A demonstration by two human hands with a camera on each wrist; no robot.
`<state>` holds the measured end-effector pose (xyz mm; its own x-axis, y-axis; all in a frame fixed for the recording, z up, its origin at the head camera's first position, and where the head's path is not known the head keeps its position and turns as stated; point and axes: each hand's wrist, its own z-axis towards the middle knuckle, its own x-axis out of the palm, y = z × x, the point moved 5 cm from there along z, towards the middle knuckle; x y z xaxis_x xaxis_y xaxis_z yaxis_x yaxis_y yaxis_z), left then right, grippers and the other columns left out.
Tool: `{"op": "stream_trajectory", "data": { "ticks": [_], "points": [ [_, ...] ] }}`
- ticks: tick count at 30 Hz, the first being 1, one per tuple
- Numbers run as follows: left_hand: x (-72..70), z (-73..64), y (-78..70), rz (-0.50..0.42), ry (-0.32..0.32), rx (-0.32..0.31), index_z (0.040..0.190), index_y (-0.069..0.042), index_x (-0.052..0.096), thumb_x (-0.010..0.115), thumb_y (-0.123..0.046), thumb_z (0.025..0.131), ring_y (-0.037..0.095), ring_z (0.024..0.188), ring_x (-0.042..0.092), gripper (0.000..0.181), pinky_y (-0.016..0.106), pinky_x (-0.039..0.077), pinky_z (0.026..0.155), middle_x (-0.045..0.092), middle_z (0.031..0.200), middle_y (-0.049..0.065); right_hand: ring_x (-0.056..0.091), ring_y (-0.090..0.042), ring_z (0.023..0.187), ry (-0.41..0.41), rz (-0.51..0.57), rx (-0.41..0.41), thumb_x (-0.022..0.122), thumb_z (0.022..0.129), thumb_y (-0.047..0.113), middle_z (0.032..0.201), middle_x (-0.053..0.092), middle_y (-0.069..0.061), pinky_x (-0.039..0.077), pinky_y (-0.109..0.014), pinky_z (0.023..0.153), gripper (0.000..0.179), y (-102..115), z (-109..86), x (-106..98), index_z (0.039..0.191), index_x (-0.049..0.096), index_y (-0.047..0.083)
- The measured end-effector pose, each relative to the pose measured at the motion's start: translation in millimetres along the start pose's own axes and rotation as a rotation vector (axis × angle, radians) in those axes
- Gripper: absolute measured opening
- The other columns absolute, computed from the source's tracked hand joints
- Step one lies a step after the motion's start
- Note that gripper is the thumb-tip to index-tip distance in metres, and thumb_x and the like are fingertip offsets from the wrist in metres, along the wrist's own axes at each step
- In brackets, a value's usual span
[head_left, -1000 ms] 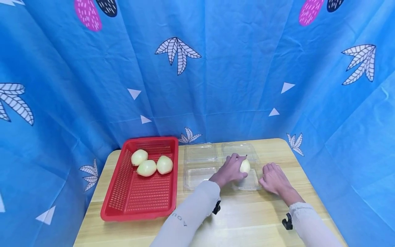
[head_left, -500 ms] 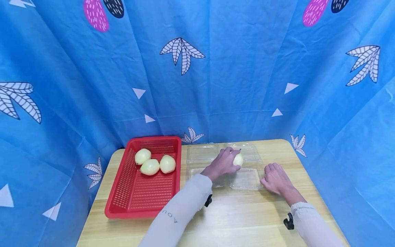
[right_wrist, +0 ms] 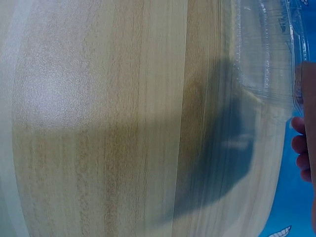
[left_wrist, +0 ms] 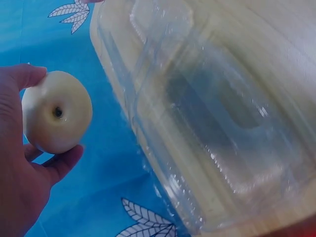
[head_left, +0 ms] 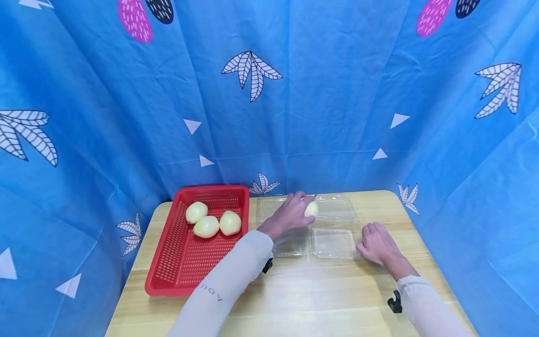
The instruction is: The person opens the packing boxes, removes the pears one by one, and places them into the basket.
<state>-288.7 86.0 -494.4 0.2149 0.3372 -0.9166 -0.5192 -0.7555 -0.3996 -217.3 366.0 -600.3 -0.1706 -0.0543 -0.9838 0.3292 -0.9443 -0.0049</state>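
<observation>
A pale yellow pear (head_left: 311, 209) is gripped in my left hand (head_left: 290, 214), raised over the rear part of the clear plastic containers. In the left wrist view the thumb and fingertips lie around the pear (left_wrist: 69, 111), its dark blossom end facing the camera. My right hand (head_left: 380, 244) rests at the right side of the right-hand clear container (head_left: 334, 243), fingers curled. In the right wrist view its thumb overlaps the container's rim (right_wrist: 297, 49); whether it pinches the rim cannot be made out. My left forearm partly hides the left-hand clear container (head_left: 292, 247).
A red plastic basket (head_left: 197, 277) stands on the left of the wooden table (head_left: 320, 299), with three pears (head_left: 206, 227) toward its back. A blue patterned curtain (head_left: 328, 103) hangs behind the table and along both sides.
My left hand has carried the pear left and backward, from over the front of the right-hand container to the rear middle. The right hand stays in place. The view has shifted slightly.
</observation>
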Motion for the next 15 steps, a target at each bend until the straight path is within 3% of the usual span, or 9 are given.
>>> {"op": "stream_trajectory", "data": {
  "ticks": [15],
  "points": [
    [-32.6,-11.8,10.2,0.066,-0.034,0.039,0.152,-0.025,0.052,0.064,-0.040,0.097,0.031,0.129,0.052,0.059,0.039,0.062,0.088,0.051,0.149,0.007,0.051,-0.031,0.086,0.006,-0.017,0.000,0.059,0.086,0.025,0.086,0.054,-0.012,0.046,-0.045,0.079,0.023,1,0.7,-1,0.086,0.052,0.003]
  ]
}}
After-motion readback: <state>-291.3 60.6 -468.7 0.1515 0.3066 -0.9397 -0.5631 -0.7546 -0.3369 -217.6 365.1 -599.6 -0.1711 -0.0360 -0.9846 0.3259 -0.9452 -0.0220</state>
